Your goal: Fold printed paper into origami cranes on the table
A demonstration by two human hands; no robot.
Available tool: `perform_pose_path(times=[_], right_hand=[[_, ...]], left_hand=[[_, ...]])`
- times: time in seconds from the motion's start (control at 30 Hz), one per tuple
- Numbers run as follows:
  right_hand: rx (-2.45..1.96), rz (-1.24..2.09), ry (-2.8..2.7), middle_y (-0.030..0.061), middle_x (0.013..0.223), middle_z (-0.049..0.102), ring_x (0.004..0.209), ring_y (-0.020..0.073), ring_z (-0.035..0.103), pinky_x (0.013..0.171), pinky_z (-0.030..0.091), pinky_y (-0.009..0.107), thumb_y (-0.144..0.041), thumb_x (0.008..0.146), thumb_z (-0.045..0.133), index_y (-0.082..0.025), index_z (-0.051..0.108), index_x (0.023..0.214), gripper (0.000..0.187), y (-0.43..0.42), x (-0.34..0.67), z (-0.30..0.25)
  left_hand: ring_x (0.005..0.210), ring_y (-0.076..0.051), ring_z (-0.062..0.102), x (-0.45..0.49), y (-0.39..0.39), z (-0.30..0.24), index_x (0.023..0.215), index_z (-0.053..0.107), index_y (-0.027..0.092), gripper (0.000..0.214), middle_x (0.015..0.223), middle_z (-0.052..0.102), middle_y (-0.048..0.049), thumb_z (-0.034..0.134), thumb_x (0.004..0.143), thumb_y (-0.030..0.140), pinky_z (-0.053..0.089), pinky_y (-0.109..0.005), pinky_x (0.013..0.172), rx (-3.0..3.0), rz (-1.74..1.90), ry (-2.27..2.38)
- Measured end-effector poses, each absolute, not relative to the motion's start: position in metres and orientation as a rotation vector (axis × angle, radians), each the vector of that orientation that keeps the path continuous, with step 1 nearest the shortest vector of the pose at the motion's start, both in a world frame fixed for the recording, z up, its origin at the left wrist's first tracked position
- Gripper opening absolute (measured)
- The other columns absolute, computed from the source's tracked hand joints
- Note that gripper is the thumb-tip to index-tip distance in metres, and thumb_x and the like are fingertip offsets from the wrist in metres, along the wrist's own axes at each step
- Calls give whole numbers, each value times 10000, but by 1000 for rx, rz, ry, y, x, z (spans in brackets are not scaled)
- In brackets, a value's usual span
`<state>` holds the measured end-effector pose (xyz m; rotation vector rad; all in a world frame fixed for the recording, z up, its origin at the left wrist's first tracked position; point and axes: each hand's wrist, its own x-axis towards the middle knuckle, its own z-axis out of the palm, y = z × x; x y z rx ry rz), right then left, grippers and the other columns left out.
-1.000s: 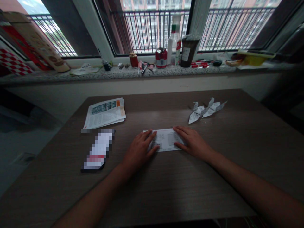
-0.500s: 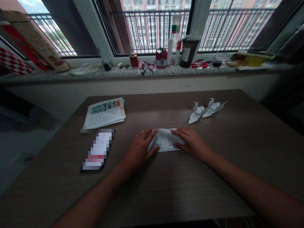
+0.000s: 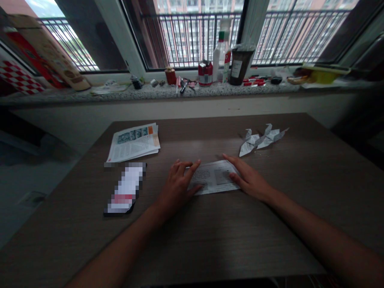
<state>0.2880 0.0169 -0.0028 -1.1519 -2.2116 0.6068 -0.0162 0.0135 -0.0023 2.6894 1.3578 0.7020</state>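
Observation:
A folded sheet of printed paper lies flat on the dark wooden table in front of me. My left hand rests on its left end with the fingers spread and pressing down. My right hand lies flat on its right end, fingers stretched out along the paper's edge. Neither hand grips anything.
Two folded paper cranes sit at the back right of the table. A stack of printed sheets lies at the back left, with a phone in front of it. The stone windowsill holds a red can, bottles, a dark cup and small tools.
The paper now lies wider and flatter than half a second ago. My right hand has slid to the right along it and my left fingers have spread.

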Motion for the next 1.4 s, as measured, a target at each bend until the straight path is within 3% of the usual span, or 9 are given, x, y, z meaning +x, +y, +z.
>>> perform_pose_path(times=[0.2,0.47,0.53,0.67,0.87,1.03,1.2,1.3,1.4], right_hand=[[-1188,847,-1999,58,1621,470,1455,343,476,1202,383,591,-600,1081,278,-361,350,1621,595,19,295,-8],[-1063,1208,-1671,95,1601,497,1371,338,575,1141,446,608,-699,1042,90,-344,312,1638,728,27,305,-15],[-1121,1092,-1788,89,1571,534,1388,331,559,1175,411,603,-660,1064,133,-327,407,1600,688,29,308,-11],[-1209,614,-2240,83,1541,568,1394,334,547,1174,418,598,-524,1060,460,-303,573,1486,493,32,314,-9],[-1211,203,-2516,96,1545,558,1369,343,546,1134,457,595,-409,1021,579,-282,599,1459,456,34,315,-12],[-1277,157,-2513,129,1518,562,1308,381,558,1071,494,613,-402,1015,587,-286,594,1470,469,28,309,-8],[-1324,146,-2471,142,1433,601,1229,404,573,1010,510,641,-432,999,601,-300,598,1467,486,19,300,-4],[-1347,120,-2472,156,1356,624,1200,404,584,986,528,630,-469,978,628,-294,587,1477,531,14,293,-4],[-1325,127,-2476,167,1401,600,1257,413,573,1020,521,622,-496,960,652,-264,621,1432,526,11,288,-4]], left_hand=[[1067,-261,571,-17,12,6,1364,598,241,355,1073,656,-56,632,1016,181,482,-529,1060,2762,943,1178],[1054,-244,563,-27,8,20,1145,680,262,215,1065,651,-45,658,982,123,522,-491,988,2811,1103,973],[1095,-256,558,-31,9,24,1097,680,261,193,1109,656,-48,658,972,116,514,-518,1009,2820,1064,975],[1101,-263,584,-37,14,26,1059,669,248,199,1136,689,-44,667,941,88,463,-585,1073,2838,943,1004],[1312,-331,556,-47,19,25,1175,658,263,448,1358,652,-65,687,805,13,333,-690,1161,2843,454,1060],[1435,-375,460,-46,9,33,1391,587,320,630,1476,579,-78,776,797,230,223,-744,1210,2789,241,1008],[1383,-314,534,-32,3,29,1218,664,247,288,1460,598,-87,695,953,354,367,-588,1219,2757,347,1012],[1382,-324,538,-22,-1,24,1355,618,230,415,1500,573,-108,664,989,419,444,-550,1172,2716,334,994],[1363,-349,551,-16,-5,21,1526,500,248,571,1486,577,-137,602,1019,490,409,-619,1171,2699,285,1032]])
